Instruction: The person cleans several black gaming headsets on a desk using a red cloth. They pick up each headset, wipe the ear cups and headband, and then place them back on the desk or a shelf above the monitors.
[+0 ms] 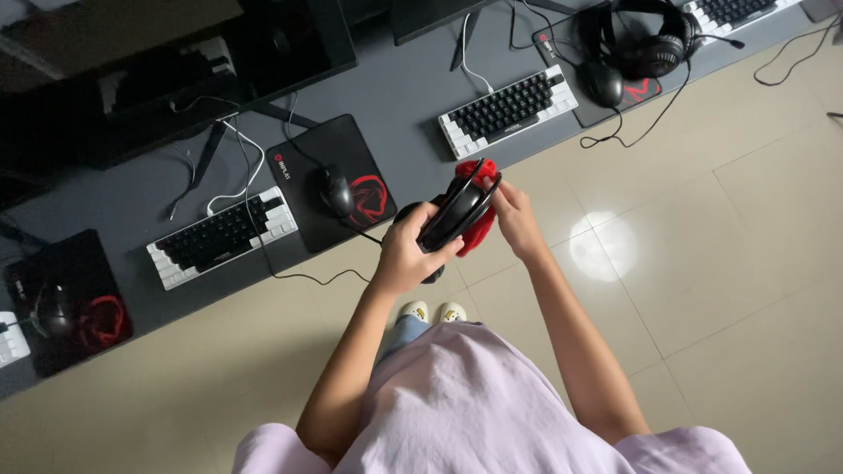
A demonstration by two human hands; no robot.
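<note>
Glossy black plastic on the headset (pixel 456 210), fuzzy red cloth (pixel 479 232) against it. Matt grey desk (pixel 399 94), matt black mouse mat (pixel 334 172), smooth plastic keys on the keyboard (pixel 221 236). Shiny beige floor tiles (pixel 724 260). Soft lilac cloth shirt (pixel 470 419).

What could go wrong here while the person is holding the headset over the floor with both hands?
The black headset is held by the left hand and right hand beyond the desk edge, over hard floor tiles; a slip could drop it. Its cable trails back to the desk and might snag, tugging the mouse.
</note>
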